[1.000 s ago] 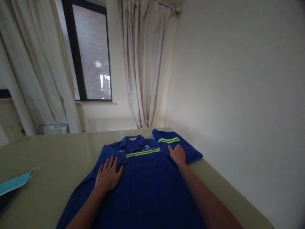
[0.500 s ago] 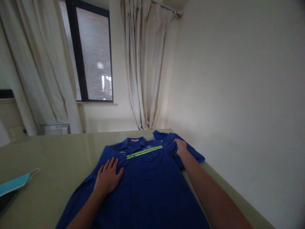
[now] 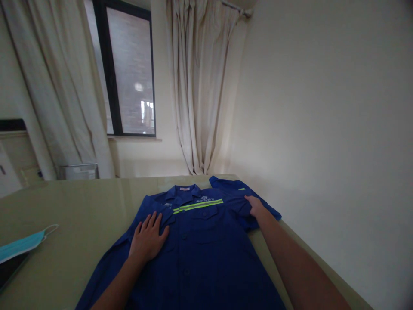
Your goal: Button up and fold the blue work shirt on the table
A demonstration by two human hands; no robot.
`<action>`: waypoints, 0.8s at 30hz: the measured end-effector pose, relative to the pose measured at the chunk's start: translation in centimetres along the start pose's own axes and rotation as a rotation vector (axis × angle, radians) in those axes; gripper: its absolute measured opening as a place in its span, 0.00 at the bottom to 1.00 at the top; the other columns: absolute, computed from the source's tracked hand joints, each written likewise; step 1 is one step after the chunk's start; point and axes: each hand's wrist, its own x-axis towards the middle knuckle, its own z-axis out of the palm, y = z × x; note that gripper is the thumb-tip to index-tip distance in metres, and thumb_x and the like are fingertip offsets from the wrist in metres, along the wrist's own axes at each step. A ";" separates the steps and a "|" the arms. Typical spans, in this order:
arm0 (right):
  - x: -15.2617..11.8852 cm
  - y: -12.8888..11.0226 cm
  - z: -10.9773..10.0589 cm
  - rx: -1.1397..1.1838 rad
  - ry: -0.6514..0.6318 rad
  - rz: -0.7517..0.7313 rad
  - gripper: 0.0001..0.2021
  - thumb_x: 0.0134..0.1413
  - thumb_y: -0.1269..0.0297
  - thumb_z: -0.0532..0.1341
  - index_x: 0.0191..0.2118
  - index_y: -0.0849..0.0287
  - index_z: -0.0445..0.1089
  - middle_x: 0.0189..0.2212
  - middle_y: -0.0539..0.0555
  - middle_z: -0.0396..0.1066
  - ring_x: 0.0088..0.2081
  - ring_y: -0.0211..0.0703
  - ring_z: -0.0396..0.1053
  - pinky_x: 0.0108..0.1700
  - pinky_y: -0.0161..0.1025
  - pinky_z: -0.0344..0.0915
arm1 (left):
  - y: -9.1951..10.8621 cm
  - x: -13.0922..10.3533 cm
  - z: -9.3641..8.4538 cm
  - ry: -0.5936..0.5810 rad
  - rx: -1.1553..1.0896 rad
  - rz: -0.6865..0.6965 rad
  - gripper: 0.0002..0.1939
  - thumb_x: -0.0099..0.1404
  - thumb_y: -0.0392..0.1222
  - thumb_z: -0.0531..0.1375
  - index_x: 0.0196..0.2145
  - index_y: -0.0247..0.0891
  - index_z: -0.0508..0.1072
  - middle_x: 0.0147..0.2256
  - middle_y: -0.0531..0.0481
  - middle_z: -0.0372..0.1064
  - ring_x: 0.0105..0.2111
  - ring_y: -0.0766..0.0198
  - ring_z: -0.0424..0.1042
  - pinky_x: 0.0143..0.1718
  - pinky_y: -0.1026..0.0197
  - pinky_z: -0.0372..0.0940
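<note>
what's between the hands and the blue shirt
Nothing visible. The left hand lies flat on the blue shirt, and the right hand rests on its right sleeve.

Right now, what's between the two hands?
In the head view, the shirt's buttoned chest with its yellow stripe lies between the left hand and right hand.

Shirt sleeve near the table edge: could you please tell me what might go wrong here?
The right hand grips the sleeve close to the table edge, so a pull might drag the cloth over the side. The left hand lies flat on the shirt, only on one side; the front could bunch or wrinkle. The mask seems well out of the way.
</note>
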 end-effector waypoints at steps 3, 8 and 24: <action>-0.3 0.2 0.1 -0.171 0.029 0.027 0.18 0.67 0.57 0.62 0.58 0.58 0.68 0.55 0.58 0.69 0.50 0.50 0.72 0.50 0.52 0.73 | 0.1 0.0 -0.1 -0.009 0.008 -0.006 0.38 0.70 0.59 0.44 0.70 0.36 0.56 0.72 0.43 0.48 0.71 0.48 0.48 0.70 0.42 0.44; -1.6 -1.6 3.8 -0.438 -0.046 -0.216 0.16 0.67 0.56 0.61 0.54 0.59 0.72 0.53 0.58 0.72 0.51 0.51 0.72 0.51 0.48 0.71 | 0.0 0.1 0.2 0.016 0.009 0.002 0.38 0.70 0.59 0.45 0.70 0.35 0.57 0.71 0.41 0.49 0.71 0.46 0.49 0.69 0.41 0.44; -8.3 8.1 10.9 -1.284 -0.587 -0.696 0.37 0.68 0.40 0.49 0.72 0.60 0.53 0.73 0.61 0.46 0.73 0.56 0.42 0.71 0.53 0.39 | -0.1 0.1 0.1 -0.024 0.009 -0.023 0.38 0.71 0.62 0.42 0.71 0.40 0.52 0.73 0.44 0.45 0.72 0.44 0.45 0.69 0.34 0.40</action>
